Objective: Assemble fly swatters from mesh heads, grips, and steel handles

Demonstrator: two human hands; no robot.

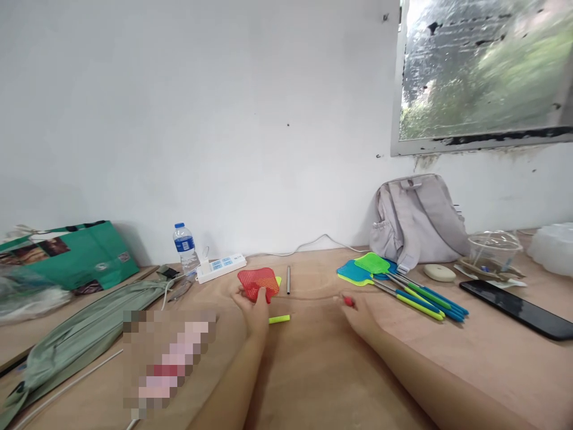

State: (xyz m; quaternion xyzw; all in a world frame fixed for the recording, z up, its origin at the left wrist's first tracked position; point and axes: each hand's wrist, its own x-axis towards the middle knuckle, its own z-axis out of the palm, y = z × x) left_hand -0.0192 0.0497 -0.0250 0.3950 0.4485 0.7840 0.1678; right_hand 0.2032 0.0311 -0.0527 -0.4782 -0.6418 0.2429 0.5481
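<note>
My left hand (251, 312) is closed on a red mesh fly swatter head (258, 282), raised a little above the table. Behind it peeks the edge of a yellow-green piece (279, 282), mostly hidden. My right hand (362, 318) grips a small red piece (348, 301); most of it is covered by the fingers, so its full shape cannot be made out. Between the hands a silver metal rod (288, 280) lies on the wooden table (313, 358). A short yellow-green tube (279, 319) rests near my left hand.
Several blue and green fly swatters (403, 291) lie to the right, near a grey backpack (418, 221), a cream case (439, 273), a black phone (519, 309) and a clear plastic cup (492, 254). Leftward are a power strip (221, 268), a water bottle (184, 245) and a green bag (89, 254).
</note>
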